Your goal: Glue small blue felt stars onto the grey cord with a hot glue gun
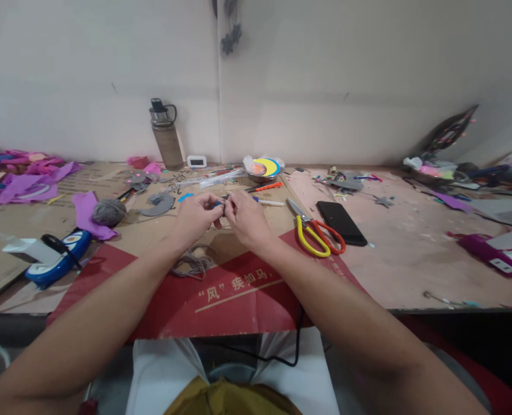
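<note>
My left hand (199, 214) and my right hand (246, 214) meet above the middle of the work surface, fingertips almost touching. Both are closed in a pinch. Something small and dark, with a hint of blue by the left fingers, sits between them; I cannot make out what it is. Below the hands a loose bundle of grey yarn (194, 262) lies partly on a red printed sheet (160, 314). A grey crescent-shaped piece (159, 204) rests left of my left hand. Scissors (311, 229) with one yellow and one red handle lie open to the right of my right hand.
A black phone (341, 222) lies beyond the scissors. Behind the hands stand a bottle (166, 135), a small digital clock (196, 161) and a metal bowl (262, 176). A grey yarn ball (109, 212) and a blue power strip (59, 259) are at left, a purple one (493, 253) at right.
</note>
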Demonstrator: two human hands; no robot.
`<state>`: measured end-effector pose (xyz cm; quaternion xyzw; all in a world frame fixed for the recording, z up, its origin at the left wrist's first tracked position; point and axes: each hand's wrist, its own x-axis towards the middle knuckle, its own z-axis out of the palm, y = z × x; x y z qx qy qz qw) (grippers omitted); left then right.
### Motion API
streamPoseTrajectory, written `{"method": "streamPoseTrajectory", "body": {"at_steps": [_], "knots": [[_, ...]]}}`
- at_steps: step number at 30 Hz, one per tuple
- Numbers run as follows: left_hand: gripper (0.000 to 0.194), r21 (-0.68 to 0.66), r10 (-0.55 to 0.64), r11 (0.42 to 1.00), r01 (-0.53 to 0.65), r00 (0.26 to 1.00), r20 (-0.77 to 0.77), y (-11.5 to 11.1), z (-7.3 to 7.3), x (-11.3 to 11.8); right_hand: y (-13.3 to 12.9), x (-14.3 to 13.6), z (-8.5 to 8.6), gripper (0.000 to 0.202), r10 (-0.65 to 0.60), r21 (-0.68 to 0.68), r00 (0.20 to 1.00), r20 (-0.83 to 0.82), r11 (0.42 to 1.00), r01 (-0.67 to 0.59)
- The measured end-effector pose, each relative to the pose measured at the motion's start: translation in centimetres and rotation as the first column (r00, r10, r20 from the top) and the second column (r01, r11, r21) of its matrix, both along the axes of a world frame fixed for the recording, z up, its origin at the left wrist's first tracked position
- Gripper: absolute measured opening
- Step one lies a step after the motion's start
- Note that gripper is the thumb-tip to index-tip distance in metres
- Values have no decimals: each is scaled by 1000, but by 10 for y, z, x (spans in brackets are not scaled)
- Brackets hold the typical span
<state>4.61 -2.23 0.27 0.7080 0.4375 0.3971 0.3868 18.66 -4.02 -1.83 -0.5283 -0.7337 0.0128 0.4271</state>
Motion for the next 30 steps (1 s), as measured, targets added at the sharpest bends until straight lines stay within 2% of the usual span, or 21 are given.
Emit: {"method": "streamPoseTrajectory", "body": {"at_steps": [2,5,9,17,21,23,26,30], "knots": [[8,-34,-17,999,18,999,46,1,-1,0,2,1,-1,22,9,-29,999,-42,1000,-10],[12,-100,-12,995,23,993,115,7,-5,-2,5,4,-2,28,87,-77,980,-178,992,-102],[16,-134,20,991,2,987,162,15,-9,-6,9,6,-4,23,149,-125,928,-343,971,-202],[20,-83,34,996,-23,990,135,19,-12,-8,9,5,-9,16,132,-131,896,-424,970,-205],[23,-131,24,991,9,969,244,23,-14,-9,9,6,-8,18,88,-173,850,-519,963,-206],[22,-187,49,982,18,937,346,26,-14,-9,9,7,-6,18,65,-203,773,-631,948,-246],[22,-283,84,957,61,877,472,26,-13,-10,7,6,-4,19,35,-218,587,-809,909,-354],[23,-385,4,889,247,837,547,20,-8,-9,3,3,1,22,2,-171,341,-940,863,-475]]}}
